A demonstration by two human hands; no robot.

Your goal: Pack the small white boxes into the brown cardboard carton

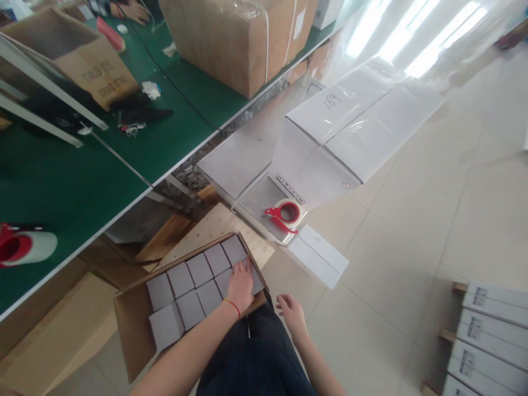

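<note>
From the head camera, the left hand (pixel 241 285) lies flat with fingers spread on the small gray boxes (pixel 198 289) in the open brown carton (pixel 132 324), which runs from 8 to 2 o'clock, while the right hand (pixel 292 312) hangs loose and empty, maybe half curled, at its 3 o'clock.

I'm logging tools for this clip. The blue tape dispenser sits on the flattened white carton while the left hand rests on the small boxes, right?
Not quite: the head view shows the tape dispenser is red. It does sit on the flattened white carton, and the left hand rests on the small boxes.
</note>
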